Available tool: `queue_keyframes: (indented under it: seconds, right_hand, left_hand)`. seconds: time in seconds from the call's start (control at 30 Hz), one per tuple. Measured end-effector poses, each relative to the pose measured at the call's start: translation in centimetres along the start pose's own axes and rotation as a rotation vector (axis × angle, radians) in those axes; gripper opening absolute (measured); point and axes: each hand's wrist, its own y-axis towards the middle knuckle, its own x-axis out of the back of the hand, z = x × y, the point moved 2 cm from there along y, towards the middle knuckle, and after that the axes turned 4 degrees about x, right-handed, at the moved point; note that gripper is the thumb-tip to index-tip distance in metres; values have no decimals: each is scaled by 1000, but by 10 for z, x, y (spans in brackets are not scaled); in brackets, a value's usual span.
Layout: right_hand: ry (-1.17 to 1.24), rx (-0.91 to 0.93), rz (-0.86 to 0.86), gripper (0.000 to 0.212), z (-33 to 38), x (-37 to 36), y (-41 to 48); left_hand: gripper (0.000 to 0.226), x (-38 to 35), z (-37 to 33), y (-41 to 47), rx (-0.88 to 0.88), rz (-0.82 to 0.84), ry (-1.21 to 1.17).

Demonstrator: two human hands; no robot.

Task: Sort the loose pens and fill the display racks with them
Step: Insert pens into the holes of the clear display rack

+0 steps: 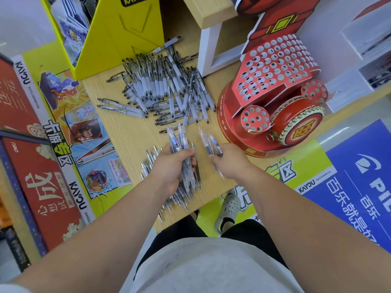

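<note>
Far left, the yellow card box (118, 39) is standing at the back of the wooden table (127, 132), no part of the job. Beside it the big loose pile (165, 85) of clear pens w/ white grips is lying spread over the table's far half. Most barrels are running away from the person, grip ends toward them, and a few are lying crosswise.

Nearer, the L hand (169, 166) is gripping a thick bundle (179, 138) of clear-wrapped pens, fingers curled round it. The bundle is pointing away from the person, its ends fanning out past the knuckles. Under that hand a second heap (190, 191) is lying at the table's near edge.

Just right, the R hand (230, 163) is pinching a few wrapped pens (208, 140), thumb & fingers closed on them. The count is hard to read through the clear wrap, prob. two or three. Their long axis is running away from the person, leaning slightly left, ends apart from the bundle.

Right again, the red drum rack (273, 66) is standing w/ its holed panel sloping up & back, no pens standing in the holes.

Key relation: the rack is sitting right of & ahead of the R hand, so that hand is the nearer one. The small round holder (255, 119) is the closest holed face. By my read, the pens are needing to turn end-on to the holes before going in.
</note>
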Motion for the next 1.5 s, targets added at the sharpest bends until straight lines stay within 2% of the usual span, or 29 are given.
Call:
queue_keyframes:
  seconds: [0.07, 0.1, 0.2, 0.23, 0.3, 0.4, 0.43, 0.6, 0.73, 0.8, 0.97, 1.1, 1.37, 1.5]
  right_hand:
    - [273, -10, 18, 27, 1, 8, -13]
    - [367, -3, 40, 22, 3, 13, -20]
    - [485, 33, 93, 17, 8, 29, -42]
    - [501, 37, 90, 18, 9, 34, -48]
    - [515, 52, 69, 27, 10, 47, -60]
    - [473, 107, -20, 15, 8, 72, -79]
    - [442, 130, -53, 23, 7, 82, -86]
    - [190, 229, -186, 31, -7, 125, -116]
    - [102, 276, -227, 36, -35, 160, -129]
    - [137, 277, -248, 39, -54, 177, -136]
    - [386, 309, -269, 45, -110, 225, -152]
    - [527, 289, -262, 35, -166, 273, -164]
    - [668, 213, -222, 27, -245, 334, -172]
    - [651, 269, -226, 28, -253, 349, -165]
  left_hand:
    - [27, -6, -1, -2, -2, 18, -4]
    - [35, -11, -2, -4, 2, 30, -15]
    - [76, -34, -6, -15, 47, 92, -81]
    - [80, -44, -8, -21, 56, 131, -95]
    - [68, -63, -12, -33, 35, 205, -70]
    - [39, -89, -19, -51, -37, 297, 21]
    - [33, -98, -21, -56, -48, 321, 32]
    - [24, -149, -21, -79, -65, 329, 30]
    - [19, -196, -10, -92, -77, 310, 22]
    - [23, -223, -2, -98, -73, 301, 25]
    - [19, -293, 19, -114, -69, 300, 15]
    - [26, -345, 39, -115, -65, 225, 31]
    - [24, -417, 55, -110, -149, 170, -18]
    - [10, -425, 50, -103, -193, 116, 2]
